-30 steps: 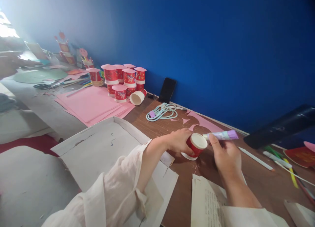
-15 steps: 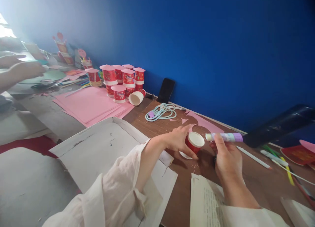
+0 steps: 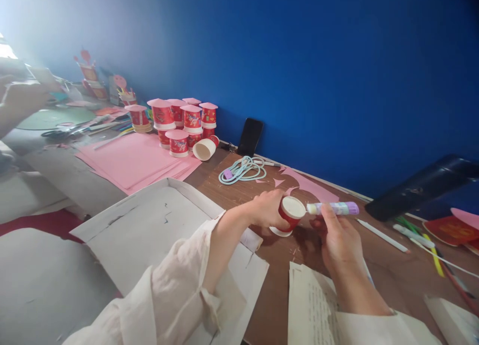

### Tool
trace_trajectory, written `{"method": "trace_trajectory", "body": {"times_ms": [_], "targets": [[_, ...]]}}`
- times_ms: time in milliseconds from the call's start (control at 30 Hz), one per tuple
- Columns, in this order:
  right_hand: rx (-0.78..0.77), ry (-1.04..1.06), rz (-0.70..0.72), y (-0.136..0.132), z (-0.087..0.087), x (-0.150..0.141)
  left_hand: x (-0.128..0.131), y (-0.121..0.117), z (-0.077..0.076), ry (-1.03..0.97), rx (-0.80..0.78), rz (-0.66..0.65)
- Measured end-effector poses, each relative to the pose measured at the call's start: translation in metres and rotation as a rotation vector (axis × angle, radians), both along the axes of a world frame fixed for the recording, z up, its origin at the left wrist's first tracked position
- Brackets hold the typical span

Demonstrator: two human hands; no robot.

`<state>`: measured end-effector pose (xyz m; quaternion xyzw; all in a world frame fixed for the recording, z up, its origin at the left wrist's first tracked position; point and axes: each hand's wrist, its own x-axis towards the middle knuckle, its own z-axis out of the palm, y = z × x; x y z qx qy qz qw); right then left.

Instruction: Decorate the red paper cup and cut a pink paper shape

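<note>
My left hand (image 3: 266, 210) grips a small red paper cup (image 3: 289, 216), tipped on its side with its white bottom facing right. In my right hand (image 3: 337, 237) is a purple-and-white glue stick (image 3: 332, 208), held level, its tip touching the cup's white bottom. Both hands hover just above the brown table (image 3: 277, 285). Scraps of pink paper (image 3: 305, 183) lie behind the cup.
A white cardboard tray (image 3: 149, 225) lies left of my arm. Several red cups with pink lids (image 3: 179, 120) stand on pink sheets (image 3: 130, 158). A coiled cable (image 3: 241, 169), a phone (image 3: 250, 137), pens (image 3: 415, 235), a dark tube (image 3: 422, 187) and printed paper (image 3: 314, 305) surround my hands. Another person's hand (image 3: 18, 98) is far left.
The glue stick drew back from the cup half a second ago, and its tip now touches the cup's bottom again. The other person's hand at far left moved about.
</note>
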<state>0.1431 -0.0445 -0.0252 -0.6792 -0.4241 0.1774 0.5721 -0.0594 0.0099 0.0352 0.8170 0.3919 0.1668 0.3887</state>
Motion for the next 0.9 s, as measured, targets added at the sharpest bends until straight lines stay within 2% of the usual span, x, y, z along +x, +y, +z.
{"method": "trace_trajectory", "body": {"times_ms": [433, 700, 900], "targets": [[0.033, 0.018, 0.021, -0.007, 0.011, -0.014, 0.005, 0.001, -0.010, 0.017, 0.037, 0.008], [-0.149, -0.255, -0.071, -0.012, 0.034, -0.019, 0.003, 0.000, -0.008, 0.012, 0.033, -0.012], [-0.134, -0.304, -0.081, -0.008, 0.029, -0.017, 0.004, 0.002, -0.010, 0.011, 0.043, -0.034]]}}
